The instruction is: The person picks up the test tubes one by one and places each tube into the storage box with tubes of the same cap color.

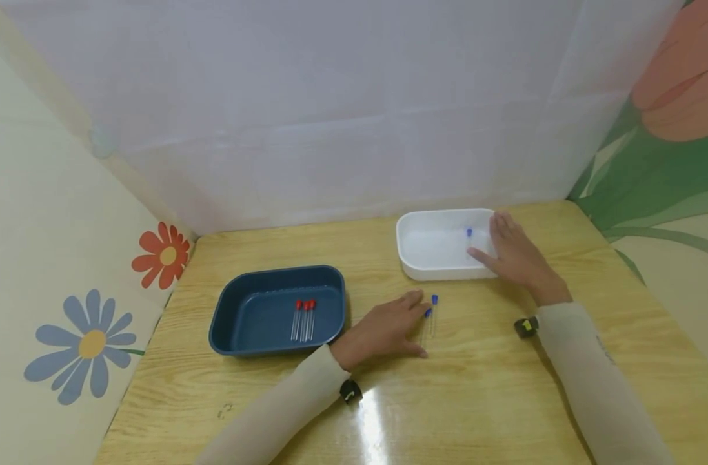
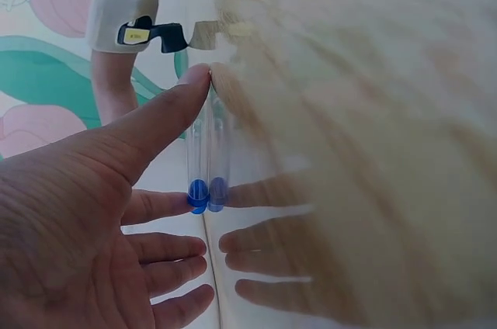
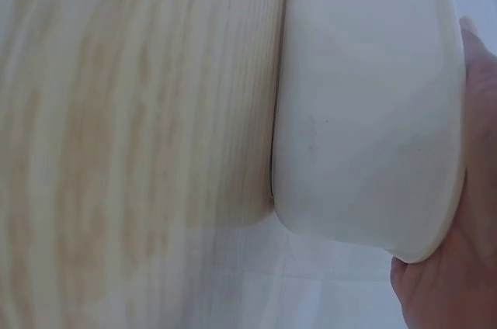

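In the head view, my left hand (image 1: 391,323) reaches low over the table beside two clear tubes with blue caps. Its index fingertip meets the blue cap (image 2: 199,192) of the nearer tube, while the thumb (image 2: 182,100) extends to that tube's other end. The second tube's cap (image 1: 435,299) shows just beyond the fingertips. My right hand (image 1: 519,255) rests over the right end of a white tray (image 1: 417,266), fingers along the rim and thumb reaching over the inside. Another blue-capped tube (image 1: 469,233) lies in the tray, partly hidden by the thumb.
A dark blue tray (image 1: 232,323) stands at the left with several red-capped tubes (image 1: 304,323) side by side in it. White sheeting (image 1: 307,155) hangs behind the wood-grain table (image 1: 446,400). Painted walls bound both sides.
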A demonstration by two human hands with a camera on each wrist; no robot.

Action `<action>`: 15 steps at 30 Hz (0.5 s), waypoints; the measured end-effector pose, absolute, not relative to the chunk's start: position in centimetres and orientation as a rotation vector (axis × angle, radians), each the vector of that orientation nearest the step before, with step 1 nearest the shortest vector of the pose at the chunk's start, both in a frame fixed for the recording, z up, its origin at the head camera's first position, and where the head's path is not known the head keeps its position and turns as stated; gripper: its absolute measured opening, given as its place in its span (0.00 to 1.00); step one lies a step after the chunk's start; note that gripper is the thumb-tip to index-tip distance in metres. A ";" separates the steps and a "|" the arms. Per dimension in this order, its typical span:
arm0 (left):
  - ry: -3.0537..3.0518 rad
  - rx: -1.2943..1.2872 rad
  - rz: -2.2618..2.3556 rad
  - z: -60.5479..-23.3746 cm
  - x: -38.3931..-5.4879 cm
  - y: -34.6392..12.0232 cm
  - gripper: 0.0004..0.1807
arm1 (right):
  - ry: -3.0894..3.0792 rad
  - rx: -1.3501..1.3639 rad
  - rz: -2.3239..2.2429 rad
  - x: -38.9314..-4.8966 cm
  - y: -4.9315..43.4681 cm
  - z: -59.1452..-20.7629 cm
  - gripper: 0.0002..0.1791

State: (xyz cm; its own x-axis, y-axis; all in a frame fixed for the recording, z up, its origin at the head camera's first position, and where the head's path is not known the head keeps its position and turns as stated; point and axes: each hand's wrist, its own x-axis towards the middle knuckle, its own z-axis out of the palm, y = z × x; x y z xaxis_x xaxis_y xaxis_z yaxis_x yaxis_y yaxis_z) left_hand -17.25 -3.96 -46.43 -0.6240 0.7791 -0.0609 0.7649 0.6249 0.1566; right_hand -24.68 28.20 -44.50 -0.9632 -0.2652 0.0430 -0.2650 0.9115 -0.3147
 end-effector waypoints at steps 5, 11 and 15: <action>2.720 1.287 0.176 -46.4 -17.3 -3.9 0.52 | 3.074 -0.424 -0.501 -24.6 28.3 -44.4 0.55; 2.726 1.264 0.197 -46.3 -17.0 -3.8 0.51 | 3.076 -0.428 -0.499 -24.5 28.1 -44.6 0.55; 2.716 1.247 0.211 -46.2 -17.0 -3.7 0.51 | 3.073 -0.413 -0.487 -24.7 28.1 -44.6 0.55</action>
